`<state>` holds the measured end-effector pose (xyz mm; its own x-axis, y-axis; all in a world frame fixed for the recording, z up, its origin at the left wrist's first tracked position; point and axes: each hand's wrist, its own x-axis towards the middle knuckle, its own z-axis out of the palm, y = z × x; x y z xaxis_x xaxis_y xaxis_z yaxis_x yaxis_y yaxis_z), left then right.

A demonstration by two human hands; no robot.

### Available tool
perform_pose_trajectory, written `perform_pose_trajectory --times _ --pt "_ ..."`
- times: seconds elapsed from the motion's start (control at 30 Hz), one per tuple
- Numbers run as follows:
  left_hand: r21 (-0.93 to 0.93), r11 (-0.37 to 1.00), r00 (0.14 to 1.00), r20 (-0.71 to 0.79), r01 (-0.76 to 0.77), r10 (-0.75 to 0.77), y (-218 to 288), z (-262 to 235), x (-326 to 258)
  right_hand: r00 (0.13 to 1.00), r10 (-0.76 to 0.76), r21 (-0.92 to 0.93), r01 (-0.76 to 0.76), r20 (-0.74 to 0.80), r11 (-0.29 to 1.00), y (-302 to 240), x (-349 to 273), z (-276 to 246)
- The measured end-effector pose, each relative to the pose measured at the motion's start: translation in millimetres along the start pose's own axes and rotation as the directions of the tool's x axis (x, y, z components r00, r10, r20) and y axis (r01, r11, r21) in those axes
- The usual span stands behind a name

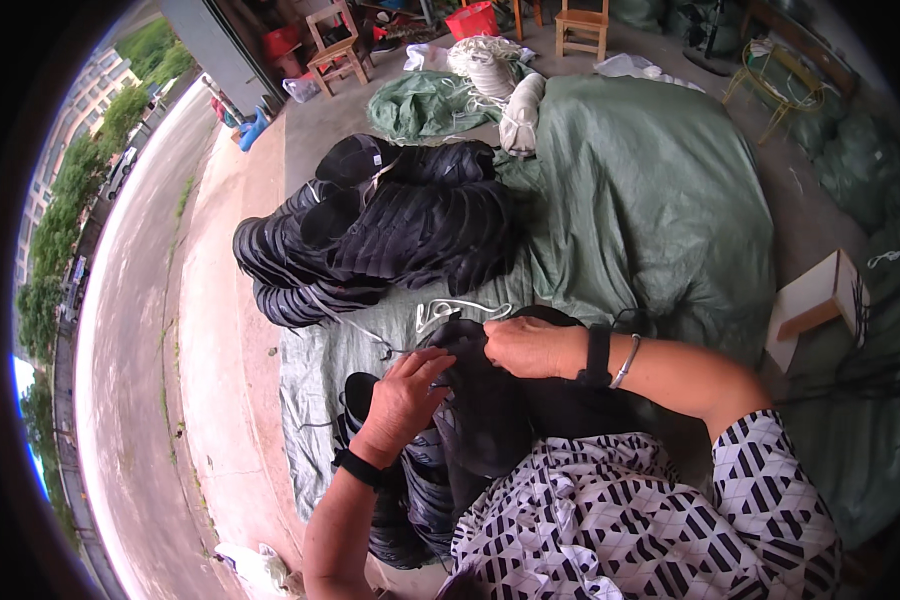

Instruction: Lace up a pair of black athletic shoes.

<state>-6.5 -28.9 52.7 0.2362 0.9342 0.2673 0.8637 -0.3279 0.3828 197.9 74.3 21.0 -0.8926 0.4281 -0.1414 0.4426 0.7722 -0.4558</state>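
Note:
A dark bundle of nested black fabric pieces (485,415), shaped like shoe uppers, lies across my lap. My right hand (535,348) is closed at its far edge, thumb and fingers pinched together; a fold of black material seems to be in them. On the bundle's left side my left hand (410,390) grips the edge with bent fingers, its fingertips partly hidden. Just beyond both hands a loose white cord (450,308) curls on the green sheet; whether it runs into my right hand I cannot tell. Another black stack (420,505) stands left of my lap.
Large tied stacks of black pieces (420,225) lie ahead on the green woven sheet (360,345). A big green sack (655,190) bulges to the right. Farther off are wooden chairs (582,28), a red tub (472,20) and a white cord bundle (485,65). A wooden box (820,295) sits right.

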Motion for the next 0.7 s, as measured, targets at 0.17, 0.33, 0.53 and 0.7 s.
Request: perform_pose_trajectory --times 0.17,0.33,0.53,0.7 --pt "0.106 0.970 0.913 0.373 -0.219 0.165 -10 -10 27 1.000 0.018 -0.165 -0.022 -0.025 0.986 -16 -3 -1" --pt "0.057 0.962 0.900 0.372 -0.267 0.227 -10 -8 28 0.985 0.036 0.237 0.006 -0.170 0.971 1 -8 16" --pt "-0.298 0.916 0.924 0.350 0.267 -0.155 -13 27 31 0.934 0.190 0.775 0.127 -0.304 0.619 3 3 -3" --pt "-0.854 0.025 0.789 0.468 0.519 -0.399 -16 35 16 0.940 0.292 0.978 0.134 -0.176 0.159 -1 8 -26"
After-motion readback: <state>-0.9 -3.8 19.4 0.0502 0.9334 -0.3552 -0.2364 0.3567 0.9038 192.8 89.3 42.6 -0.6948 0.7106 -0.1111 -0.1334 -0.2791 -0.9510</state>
